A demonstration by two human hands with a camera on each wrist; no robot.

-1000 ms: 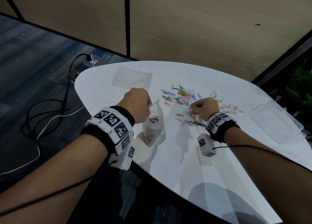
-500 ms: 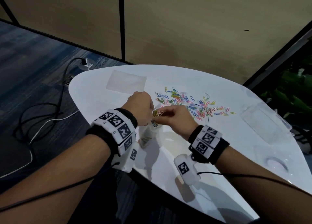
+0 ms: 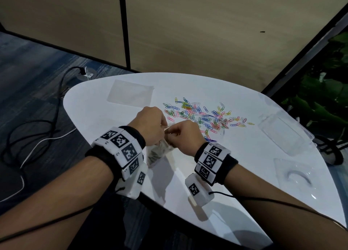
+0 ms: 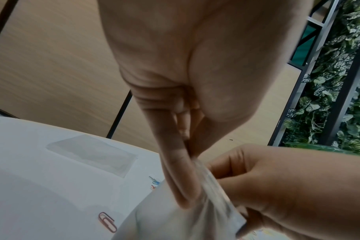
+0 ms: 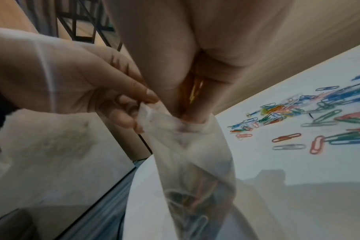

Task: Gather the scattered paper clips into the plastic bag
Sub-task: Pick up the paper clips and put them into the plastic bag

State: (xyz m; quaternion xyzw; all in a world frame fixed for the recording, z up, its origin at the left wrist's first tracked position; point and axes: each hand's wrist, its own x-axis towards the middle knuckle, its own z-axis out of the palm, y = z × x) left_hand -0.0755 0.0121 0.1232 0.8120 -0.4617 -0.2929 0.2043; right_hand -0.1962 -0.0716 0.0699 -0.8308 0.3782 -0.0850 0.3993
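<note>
Colourful paper clips (image 3: pixel 203 116) lie scattered across the middle of the white table (image 3: pixel 244 155). My left hand (image 3: pixel 165 131) pinches the rim of a small clear plastic bag (image 3: pixel 158 152) and holds it up above the table's near-left edge. In the right wrist view the bag (image 5: pixel 195 162) hangs down with several clips (image 5: pixel 187 203) in its bottom. My right hand (image 5: pixel 187 116) has its fingertips in the bag's mouth, with yellow and orange clips (image 5: pixel 195 91) pinched between the fingers. One pink clip (image 4: pixel 107 221) lies beside the bag.
A flat empty plastic bag (image 3: pixel 130 93) lies at the table's far left. A clear plastic box (image 3: pixel 284 131) and its lid (image 3: pixel 297 176) sit at the right. Cables (image 3: pixel 37 129) run over the floor on the left, and plants (image 3: pixel 320 99) stand to the right.
My right hand left the clip pile with clips pinched, travelled left to the bag, and now has its fingertips in the bag's mouth. The left hand kept holding the bag.
</note>
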